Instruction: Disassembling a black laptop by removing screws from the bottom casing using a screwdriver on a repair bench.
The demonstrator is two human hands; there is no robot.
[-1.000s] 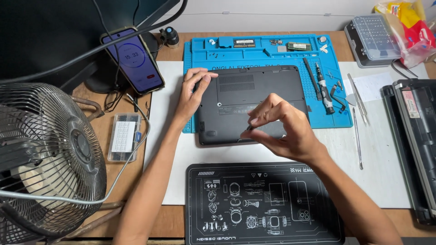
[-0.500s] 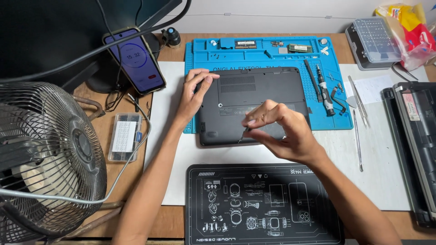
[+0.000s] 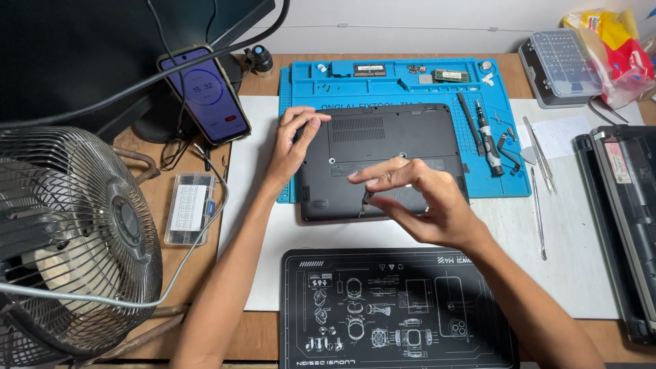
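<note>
Reading from the left edge: a wire-guarded desk fan [image 3: 75,239] fills the lower left corner, with a small clear parts box [image 3: 188,208] just beside it on the wooden table [image 3: 256,338] and a smartphone [image 3: 205,93] propped against a dark monitor [image 3: 75,55] behind. Centre stage is a dark laptop [image 3: 389,140], lying base-up on a blue repair mat [image 3: 403,85] whose upper trays hold small loose parts and two memory modules. The left hand [image 3: 292,145] rests flat on the laptop's upper left corner, fingers spread and relaxed, gripping nothing; it appears to steady the case. The right hand [image 3: 420,205] hovers over the near edge of the base, thumb and forefinger pinched on a slim dark screwdriver [image 3: 363,203] whose tip points down at the bottom cover, the other fingers fanned open. Whether the tip actually touches a screw cannot be told.

Judged from this arrangement, the step in hand is work on a fastener along the front edge of the bottom cover. The next move would call for seating the tip squarely in the screw head, keeping the shaft upright, and holding the case still with the left hand so the tip does not slip across the plastic.

Further right lie a larger driver handle [image 3: 487,137] on the mat, tweezers [image 3: 540,147] on white paper, a grey bit case [image 3: 564,65] and a second dark device [image 3: 625,225]. A black diagram mat [image 3: 328,328] lies nearest the viewer.
</note>
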